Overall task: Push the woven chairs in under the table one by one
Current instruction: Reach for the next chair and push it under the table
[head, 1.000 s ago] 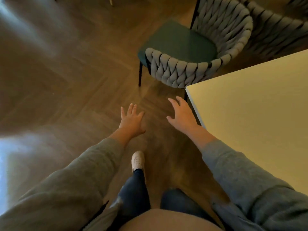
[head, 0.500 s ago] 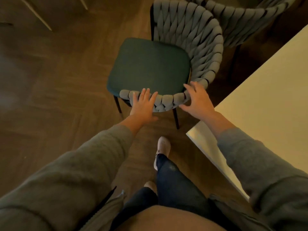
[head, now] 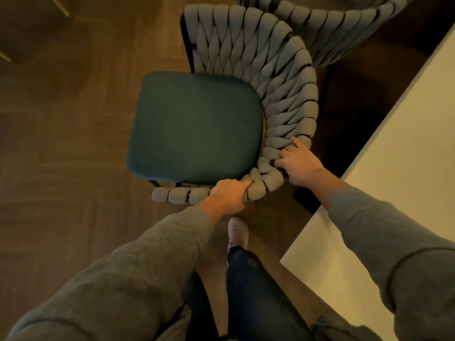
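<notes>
Fingers of the left hand (head: 227,194) and right hand (head: 299,164) are clamped on the woven chair (head: 280,94), standing just beside the table (head: 394,173) corner; it should be turned seat-first, then slid under evenly.

Woven chair (head: 278,99) showing thick matt grey cloth rope; seat cushion (head: 194,126) looking smooth green velvety; floor (head: 61,119) wood-look; table (head: 394,168) smooth matt cream.

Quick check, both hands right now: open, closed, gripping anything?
Left hand: closed on the woven rim of the near woven chair, by its front end.
Right hand: closed on the same rim, further round toward the table.
</notes>
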Demonstrator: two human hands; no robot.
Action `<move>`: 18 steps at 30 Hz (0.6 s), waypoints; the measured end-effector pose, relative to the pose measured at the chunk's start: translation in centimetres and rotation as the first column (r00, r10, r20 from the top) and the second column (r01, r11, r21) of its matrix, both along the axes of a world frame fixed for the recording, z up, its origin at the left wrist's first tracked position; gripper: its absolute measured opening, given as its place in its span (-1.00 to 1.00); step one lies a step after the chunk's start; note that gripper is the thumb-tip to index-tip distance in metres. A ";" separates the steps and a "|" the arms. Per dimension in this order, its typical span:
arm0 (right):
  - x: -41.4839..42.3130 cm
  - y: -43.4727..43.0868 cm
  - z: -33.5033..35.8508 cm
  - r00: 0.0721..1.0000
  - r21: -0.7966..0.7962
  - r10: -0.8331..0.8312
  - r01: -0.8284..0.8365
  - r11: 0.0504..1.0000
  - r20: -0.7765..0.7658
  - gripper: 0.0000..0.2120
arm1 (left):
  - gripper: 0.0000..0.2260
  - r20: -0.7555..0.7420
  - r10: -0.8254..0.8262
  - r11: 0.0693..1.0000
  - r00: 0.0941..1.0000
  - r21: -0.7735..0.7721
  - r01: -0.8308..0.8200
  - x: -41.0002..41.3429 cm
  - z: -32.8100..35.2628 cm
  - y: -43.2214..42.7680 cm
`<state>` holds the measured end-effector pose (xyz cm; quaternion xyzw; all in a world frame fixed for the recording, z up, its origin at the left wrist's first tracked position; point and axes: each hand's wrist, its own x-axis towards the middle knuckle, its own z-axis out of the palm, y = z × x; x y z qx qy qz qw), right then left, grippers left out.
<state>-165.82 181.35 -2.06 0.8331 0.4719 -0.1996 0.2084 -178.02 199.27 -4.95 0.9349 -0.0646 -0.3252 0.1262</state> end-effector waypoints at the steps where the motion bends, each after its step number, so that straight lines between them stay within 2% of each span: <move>1: -0.3 0.3 0.1 1.000 0.000 -0.020 0.020 1.000 -0.008 -0.70 | -0.40 0.000 0.002 1.000 1.000 -0.015 -0.002 -0.2 0.0 0.3; 4: -1.6 1.3 0.3 0.999 -0.026 -0.036 0.036 0.999 -0.017 -0.70 | -0.45 0.014 -0.001 0.999 1.000 -0.053 0.002 -1.3 -0.1 1.6; 10: -7.5 7.1 -0.2 0.993 -0.003 -0.102 0.102 0.995 -0.051 -0.73 | -0.43 0.009 -0.155 0.988 0.988 0.000 0.155 -5.1 0.0 9.2; 18: -18.2 18.5 -0.3 0.958 0.152 -0.192 0.226 0.962 -0.211 -0.81 | -0.38 -0.075 -0.296 0.951 0.952 0.070 0.301 -12.6 0.2 23.6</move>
